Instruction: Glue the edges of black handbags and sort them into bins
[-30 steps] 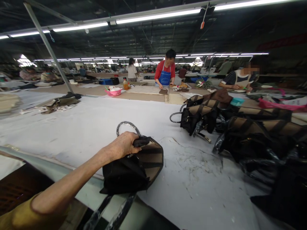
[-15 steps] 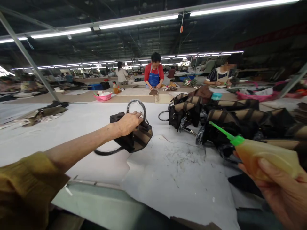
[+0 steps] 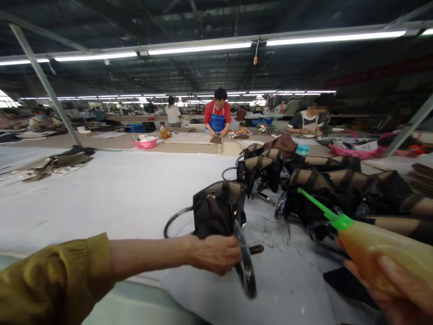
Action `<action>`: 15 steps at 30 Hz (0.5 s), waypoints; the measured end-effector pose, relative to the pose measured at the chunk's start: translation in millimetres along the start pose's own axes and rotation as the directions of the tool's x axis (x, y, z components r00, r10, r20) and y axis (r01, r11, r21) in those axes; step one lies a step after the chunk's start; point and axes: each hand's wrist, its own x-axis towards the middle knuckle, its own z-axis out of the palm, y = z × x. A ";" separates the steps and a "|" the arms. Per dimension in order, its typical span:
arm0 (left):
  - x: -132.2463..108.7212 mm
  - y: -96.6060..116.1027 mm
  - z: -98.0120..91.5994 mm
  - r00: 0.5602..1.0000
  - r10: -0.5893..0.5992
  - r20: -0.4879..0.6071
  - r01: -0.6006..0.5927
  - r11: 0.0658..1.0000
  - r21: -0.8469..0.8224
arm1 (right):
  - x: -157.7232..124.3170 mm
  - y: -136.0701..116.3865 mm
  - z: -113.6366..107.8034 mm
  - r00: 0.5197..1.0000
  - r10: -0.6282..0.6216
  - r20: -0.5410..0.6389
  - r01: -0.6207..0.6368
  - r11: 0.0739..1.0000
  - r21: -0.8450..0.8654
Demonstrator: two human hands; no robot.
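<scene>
A black handbag (image 3: pixel 214 215) with a tan inside stands upright on the white-covered table, one looped handle out to its left and another, plastic-wrapped, hanging towards me. My left hand (image 3: pixel 216 255) is closed at the bag's lower front, beside the wrapped handle; its fingertips are partly hidden. A dark strap end (image 3: pixel 257 249) sticks out to the right of these fingers. On the right, my right hand (image 3: pixel 399 282) grips a squeeze bottle (image 3: pixel 382 248) of amber liquid. The bottle's long green nozzle (image 3: pixel 316 203) points up and left, apart from the held bag.
Several more black handbags (image 3: pixel 314 189) crowd the table's right side. Cut fabric pieces (image 3: pixel 57 163) lie at the far left. Across the table, a person in a blue apron (image 3: pixel 217 123) works near a pink basket (image 3: pixel 145 143). A metal post (image 3: pixel 47 85) rises at the left.
My left hand has moved right and nearer, bringing the handbag with it; the bag has turned and now stands upright. The bottle stays in my right hand, slightly lower.
</scene>
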 end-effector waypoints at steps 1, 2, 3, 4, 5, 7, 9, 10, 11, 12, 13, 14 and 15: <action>-1.4 7.0 2.0 0.999 0.015 0.034 -0.014 1.000 -0.008 | -1.1 -0.7 9.2 1.000 0.025 -0.018 -0.026 1.000 -0.007; -2.9 12.5 3.7 0.998 0.029 0.051 -0.029 1.000 0.010 | -2.5 -2.2 19.8 0.998 0.056 -0.012 -0.056 0.998 -0.002; -4.4 16.5 5.0 0.997 0.044 0.056 -0.047 0.998 0.046 | -4.1 -4.0 31.3 0.995 0.095 0.021 -0.095 0.995 0.016; -5.7 19.3 6.1 0.997 0.058 0.055 -0.063 0.994 0.087 | -5.7 -6.0 43.5 0.988 0.139 0.068 -0.142 0.989 0.048; -6.7 21.4 6.9 0.996 0.072 0.052 -0.078 0.989 0.123 | -7.1 -7.9 56.1 0.975 0.187 0.117 -0.197 0.977 0.084; -7.9 24.1 7.5 0.994 0.087 0.059 -0.096 0.979 0.178 | -7.9 -10.2 82.5 0.942 0.263 0.207 -0.302 0.935 0.186; -8.9 26.0 6.5 0.994 0.078 0.075 -0.093 0.970 0.223 | -5.2 -9.1 110.3 0.897 0.296 0.329 -0.392 0.876 0.280; -9.6 26.8 5.2 0.994 0.072 0.084 -0.091 0.963 0.252 | -2.4 -6.9 124.3 0.871 0.286 0.400 -0.424 0.849 0.315; -10.6 27.5 3.2 0.994 0.065 0.091 -0.089 0.953 0.290 | 1.4 -3.5 137.9 0.839 0.268 0.473 -0.451 0.829 0.331; -12.1 28.0 0.7 0.994 0.057 0.098 -0.087 0.939 0.334 | 5.9 1.1 150.5 0.809 0.246 0.534 -0.469 0.817 0.335; -14.1 28.5 -2.3 0.993 0.055 0.100 -0.089 0.925 0.370 | 11.0 6.7 161.8 0.780 0.230 0.582 -0.484 0.812 0.326; -16.7 28.9 -5.4 0.993 0.060 0.100 -0.095 0.916 0.390 | 16.3 13.1 171.3 0.758 0.221 0.614 -0.488 0.816 0.309; -20.0 29.5 -8.5 0.992 0.070 0.103 -0.105 0.912 0.396 | 21.3 20.0 178.7 0.742 0.223 0.632 -0.490 0.824 0.286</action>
